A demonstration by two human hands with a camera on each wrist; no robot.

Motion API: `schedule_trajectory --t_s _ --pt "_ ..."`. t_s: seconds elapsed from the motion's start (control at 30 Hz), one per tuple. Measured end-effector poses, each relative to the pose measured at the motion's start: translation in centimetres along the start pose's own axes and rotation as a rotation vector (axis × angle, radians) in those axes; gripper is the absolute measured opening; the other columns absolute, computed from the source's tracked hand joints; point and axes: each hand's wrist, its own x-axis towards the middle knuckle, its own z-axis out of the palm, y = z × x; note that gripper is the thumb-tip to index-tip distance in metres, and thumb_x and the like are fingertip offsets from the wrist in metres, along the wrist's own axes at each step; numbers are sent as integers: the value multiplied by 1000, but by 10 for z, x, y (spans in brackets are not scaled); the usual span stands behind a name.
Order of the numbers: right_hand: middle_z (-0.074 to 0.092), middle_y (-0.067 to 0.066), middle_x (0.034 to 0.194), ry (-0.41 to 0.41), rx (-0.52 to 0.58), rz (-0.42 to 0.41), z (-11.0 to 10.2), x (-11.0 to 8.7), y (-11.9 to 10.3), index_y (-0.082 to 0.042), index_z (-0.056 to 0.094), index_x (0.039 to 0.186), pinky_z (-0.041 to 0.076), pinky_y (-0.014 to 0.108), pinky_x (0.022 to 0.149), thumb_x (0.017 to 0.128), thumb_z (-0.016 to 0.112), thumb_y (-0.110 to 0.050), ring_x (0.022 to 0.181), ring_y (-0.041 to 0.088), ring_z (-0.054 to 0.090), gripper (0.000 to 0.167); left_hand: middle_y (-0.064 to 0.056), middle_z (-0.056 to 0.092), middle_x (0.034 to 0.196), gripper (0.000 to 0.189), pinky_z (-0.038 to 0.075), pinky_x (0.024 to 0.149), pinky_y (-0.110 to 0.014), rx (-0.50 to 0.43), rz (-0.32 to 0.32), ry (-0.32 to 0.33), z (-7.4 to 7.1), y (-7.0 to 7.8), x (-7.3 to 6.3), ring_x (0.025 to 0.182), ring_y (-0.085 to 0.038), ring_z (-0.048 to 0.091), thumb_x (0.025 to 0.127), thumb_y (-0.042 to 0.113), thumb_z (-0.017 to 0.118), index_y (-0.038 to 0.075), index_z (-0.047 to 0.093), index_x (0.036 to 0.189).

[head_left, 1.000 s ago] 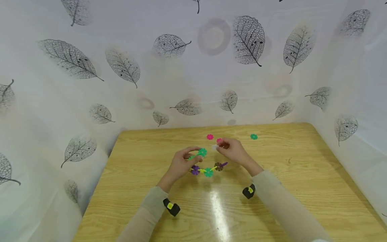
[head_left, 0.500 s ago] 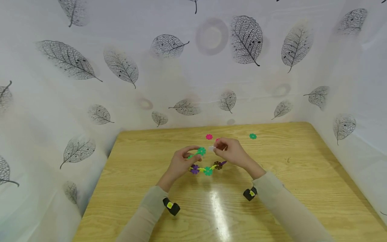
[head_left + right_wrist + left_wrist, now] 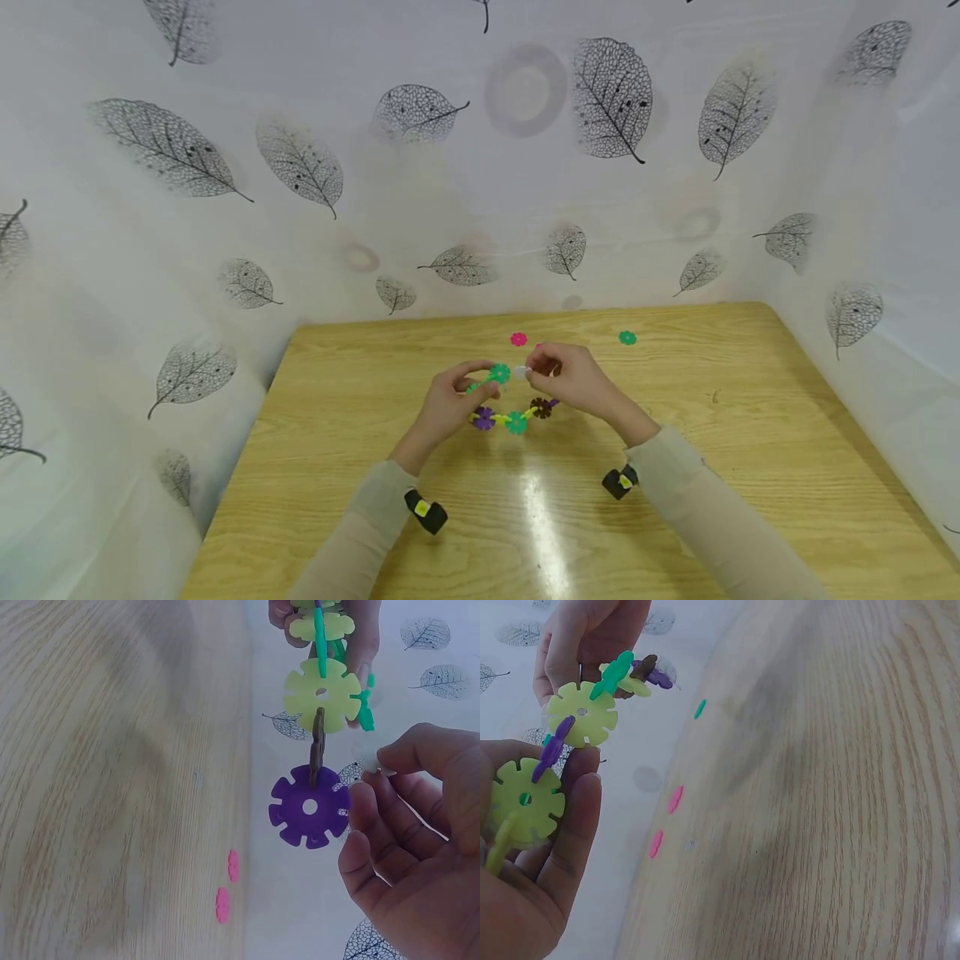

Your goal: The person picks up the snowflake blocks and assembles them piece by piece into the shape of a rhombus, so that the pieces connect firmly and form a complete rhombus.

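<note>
My left hand (image 3: pixel 446 408) holds a chain of slotted, flower-shaped plastic discs, its thumb and fingers around one end. A green disc (image 3: pixel 500 372) stands up at that end, beside the fingertips. The rest of the chain hangs in a curve: a purple disc (image 3: pixel 484 418), another green disc, a brown disc (image 3: pixel 541 408) and yellow ones, with a second purple disc (image 3: pixel 289 817) at the far end. Between thumb and fingertips, my right hand (image 3: pixel 576 379) pinches a white disc (image 3: pixel 367 756). In the head view this white disc is just right of the upper green one; whether they touch, I cannot tell.
Loose on the wooden table (image 3: pixel 337 500) toward its back edge lie two pink discs (image 3: pixel 518 339), one mostly behind my right hand. A loose green disc (image 3: pixel 627 337) lies farther right. A leaf-patterned white cloth (image 3: pixel 420 192) surrounds the table's back and sides.
My right hand has brought the white disc slightly left and down, closer to the upper green disc. My left hand and the chain stay almost in place.
</note>
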Motion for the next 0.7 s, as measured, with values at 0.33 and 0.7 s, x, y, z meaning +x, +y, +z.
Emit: schedule_trajectory --t_s 0.33,0.7 --pt "71 -2 88 0 -19 -43 4 0 -1 -10 74 100 54 26 70 96 71 -10 81 13 65 5 -17 81 102 37 28 43 -20 -15 -11 -15 1 1 0 44 -5 38 104 18 69 12 66 140" --pt "71 -1 88 27 -50 -96 11 0 -1 -8 75 100 55 24 68 95 72 -7 77 11 63 5 -16 81 101 34 31 46 -20 -16 -17 6 5 2 -1 103 -46 75 103 15 70 12 68 137"
